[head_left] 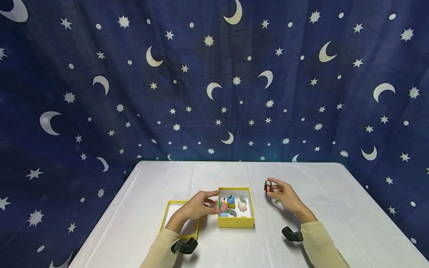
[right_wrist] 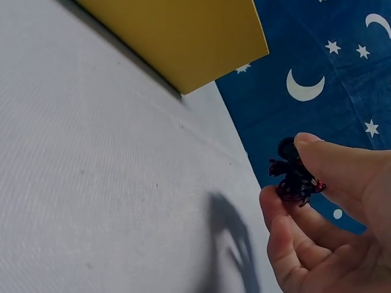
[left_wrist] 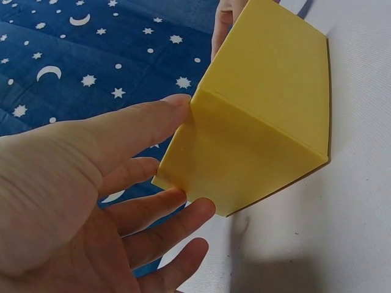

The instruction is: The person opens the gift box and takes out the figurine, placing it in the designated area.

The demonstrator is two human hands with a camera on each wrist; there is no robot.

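Head view: your left hand (head_left: pixel 200 206) hides part of the left rim of the box (head_left: pixel 236 222); your left forearm (head_left: pixel 175 223) covers the middle of the lid (head_left: pixel 172 211). The box's front wall nearly hides an orange bit (head_left: pixel 243 216); the toys (head_left: pixel 231 201) overlap, details too small to tell. Your sleeves (head_left: pixel 160 250) run off the bottom edge. Right wrist view: your right hand (head_left: pixel 285 196), cropped at right, partly covers the figure (head_left: pixel 268 187), too dark to read. Left wrist view: walls conceal the box's contents; the top edge crops the box.
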